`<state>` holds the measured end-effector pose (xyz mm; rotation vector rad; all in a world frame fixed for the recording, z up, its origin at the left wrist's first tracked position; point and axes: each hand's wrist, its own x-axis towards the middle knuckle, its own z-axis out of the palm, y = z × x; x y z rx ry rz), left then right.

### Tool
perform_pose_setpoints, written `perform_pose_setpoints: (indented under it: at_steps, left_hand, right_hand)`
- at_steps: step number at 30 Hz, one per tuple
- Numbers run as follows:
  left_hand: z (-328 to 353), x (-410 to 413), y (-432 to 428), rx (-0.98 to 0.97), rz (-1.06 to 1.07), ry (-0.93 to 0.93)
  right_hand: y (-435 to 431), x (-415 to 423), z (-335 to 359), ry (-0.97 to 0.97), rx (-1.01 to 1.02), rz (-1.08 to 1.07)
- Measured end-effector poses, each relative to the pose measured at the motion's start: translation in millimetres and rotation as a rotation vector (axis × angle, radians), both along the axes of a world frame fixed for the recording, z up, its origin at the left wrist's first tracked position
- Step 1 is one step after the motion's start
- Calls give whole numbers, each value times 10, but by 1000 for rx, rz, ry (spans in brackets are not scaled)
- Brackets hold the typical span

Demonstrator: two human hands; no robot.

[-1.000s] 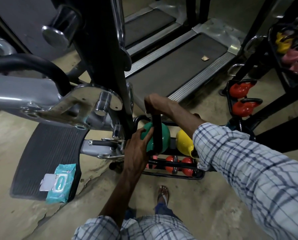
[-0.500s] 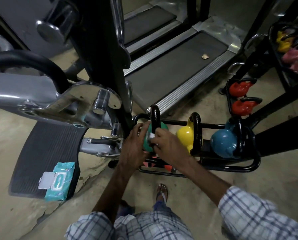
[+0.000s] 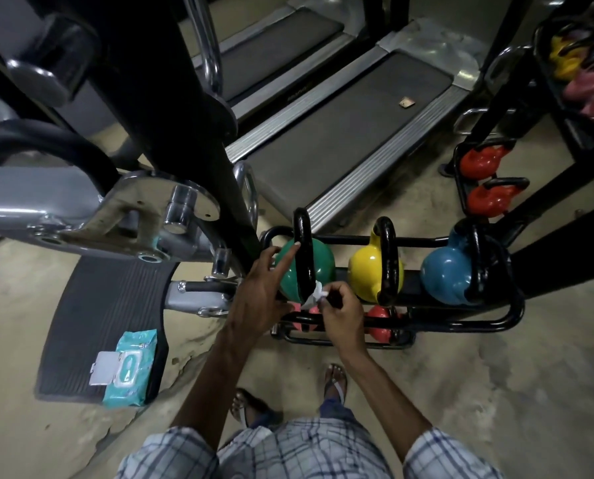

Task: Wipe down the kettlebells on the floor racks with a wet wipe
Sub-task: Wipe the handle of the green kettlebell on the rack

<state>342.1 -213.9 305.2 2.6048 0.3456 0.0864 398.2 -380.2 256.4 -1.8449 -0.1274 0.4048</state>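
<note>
A green kettlebell (image 3: 319, 264) with a black handle stands at the left end of a low black floor rack (image 3: 509, 316). A yellow kettlebell (image 3: 366, 271) and a blue kettlebell (image 3: 442, 274) stand beside it. My left hand (image 3: 261, 292) rests against the green bell's left side with fingers straight, the index finger touching its top. My right hand (image 3: 340, 309) pinches a crumpled white wet wipe (image 3: 316, 293) against the lower front of the green bell's handle. Small red kettlebells (image 3: 378, 326) sit on the lower tier, partly hidden.
A teal wet wipe pack (image 3: 129, 368) with its lid open lies on a black ribbed footplate (image 3: 91, 312) at the left. A silver exercise machine (image 3: 81, 209) looms over the left. Treadmills (image 3: 350, 122) lie behind. A second rack with red kettlebells (image 3: 485, 181) stands at the right.
My right hand came off the top of the green kettlebell's handle and moved down to its lower front with the wipe. My sleeve no longer covers the yellow and blue bells.
</note>
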Motion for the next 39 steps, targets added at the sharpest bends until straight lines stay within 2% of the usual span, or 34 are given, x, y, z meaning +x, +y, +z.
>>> perform_pose_setpoints:
  at_steps: [3, 9, 12, 16, 19, 21, 27, 29, 31, 33, 36, 39]
  left_hand:
    - [-3, 1, -26, 12, 14, 17]
    - [38, 10, -102, 32, 46, 18]
    - [69, 22, -145, 33, 75, 21]
    - [75, 45, -172, 52, 97, 19]
    - [81, 46, -191, 47, 119, 19]
    - [74, 42, -195, 40, 122, 17]
    - [69, 47, -203, 54, 130, 15]
    - [74, 48, -212, 58, 137, 23]
    - [82, 48, -219, 65, 145, 37]
    - [99, 48, -223, 62, 155, 42]
    - [114, 46, -226, 52, 148, 32]
    - [110, 44, -216, 38, 145, 29]
  right_hand:
    - [77, 218, 45, 72, -10, 72]
    - [252, 681, 260, 211, -211, 510]
    - [296, 833, 343, 347, -193, 562]
    - [364, 980, 556, 675, 42, 433]
    - [467, 1055, 571, 914, 260, 168]
    - [522, 1076, 568, 985, 344, 29]
    - [381, 868, 487, 939, 270, 158]
    - [423, 909, 427, 923, 318, 83]
    - [557, 1042, 409, 901, 393, -95]
    - [733, 1215, 398, 809, 412, -194]
    - [949, 1372, 321, 654, 356, -221]
    - [1040, 1462, 236, 604, 272, -217]
